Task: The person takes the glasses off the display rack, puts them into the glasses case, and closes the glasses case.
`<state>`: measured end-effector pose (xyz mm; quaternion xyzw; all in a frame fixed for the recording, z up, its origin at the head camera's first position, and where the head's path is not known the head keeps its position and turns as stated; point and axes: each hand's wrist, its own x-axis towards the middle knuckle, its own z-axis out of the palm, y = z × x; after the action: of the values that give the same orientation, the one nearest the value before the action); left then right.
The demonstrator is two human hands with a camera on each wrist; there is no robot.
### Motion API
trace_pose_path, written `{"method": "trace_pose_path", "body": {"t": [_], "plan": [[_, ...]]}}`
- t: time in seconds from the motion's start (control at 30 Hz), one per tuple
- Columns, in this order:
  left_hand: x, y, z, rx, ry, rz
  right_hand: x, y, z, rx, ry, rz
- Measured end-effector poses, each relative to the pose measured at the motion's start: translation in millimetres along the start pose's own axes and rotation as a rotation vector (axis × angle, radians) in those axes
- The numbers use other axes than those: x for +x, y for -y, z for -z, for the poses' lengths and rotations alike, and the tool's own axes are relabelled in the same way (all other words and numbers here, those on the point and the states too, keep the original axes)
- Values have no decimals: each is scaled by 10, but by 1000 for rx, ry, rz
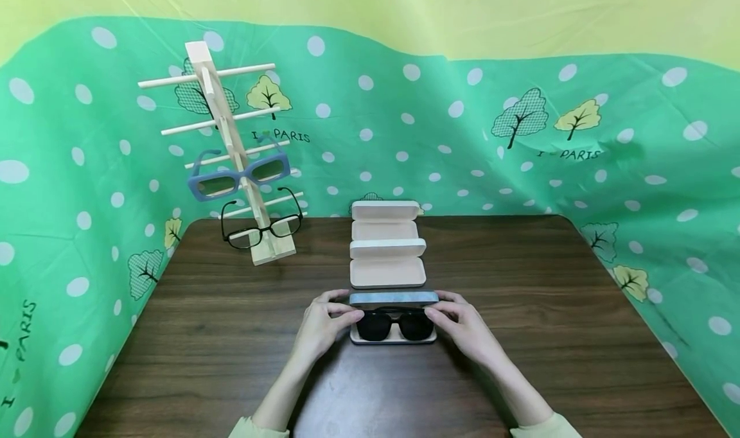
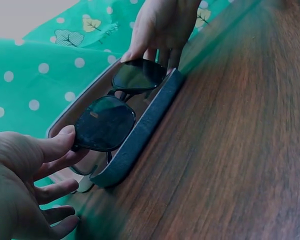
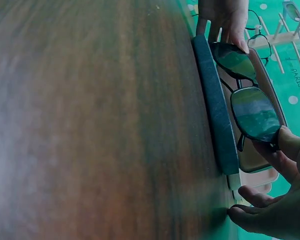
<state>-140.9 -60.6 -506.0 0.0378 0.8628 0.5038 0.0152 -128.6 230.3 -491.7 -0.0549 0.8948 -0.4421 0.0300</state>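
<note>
A pair of black sunglasses (image 1: pixel 374 326) sits in the open blue-grey glasses case (image 1: pixel 393 298), dark lenses facing the person and arms folded behind. With thumb and finger, my left hand (image 1: pixel 322 327) pinches the frame's left end. At the opposite end, my right hand (image 1: pixel 466 330) grips the frame the same way. The left wrist view shows the sunglasses (image 2: pixel 105 123) between both thumbs, slightly tilted over the case wall (image 2: pixel 145 137). From the right wrist, the lenses (image 3: pixel 255 115) look level with the case rim. Whether the frame touches the case bottom is hidden.
Two more open cases, a nearer one (image 1: pixel 387 273) and a farther one (image 1: pixel 384 230), stand in line behind. At the back left, a wooden display rack (image 1: pixel 231 142) bears blue-framed sunglasses (image 1: pixel 237 176) and black-rimmed glasses (image 1: pixel 263 231). A green dotted cloth (image 1: pixel 405 142) hangs behind the brown table (image 1: pixel 578 335).
</note>
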Motion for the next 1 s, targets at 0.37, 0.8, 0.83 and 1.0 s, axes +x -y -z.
{"method": "trace_pose_path", "body": {"t": [0.37, 0.8, 0.83, 1.0], "plan": [[28, 36, -30, 12, -53, -5, 6, -9, -17, -42, -55, 6], [13, -5, -93, 6, -138, -2, 8, -20, -25, -27, -105, -49], [12, -6, -100, 4, -142, 6, 12, -19, -29, -32, -108, -57], [9, -5, -124, 9, -163, 29, 27, -4, -50, -42, -124, -80]]}}
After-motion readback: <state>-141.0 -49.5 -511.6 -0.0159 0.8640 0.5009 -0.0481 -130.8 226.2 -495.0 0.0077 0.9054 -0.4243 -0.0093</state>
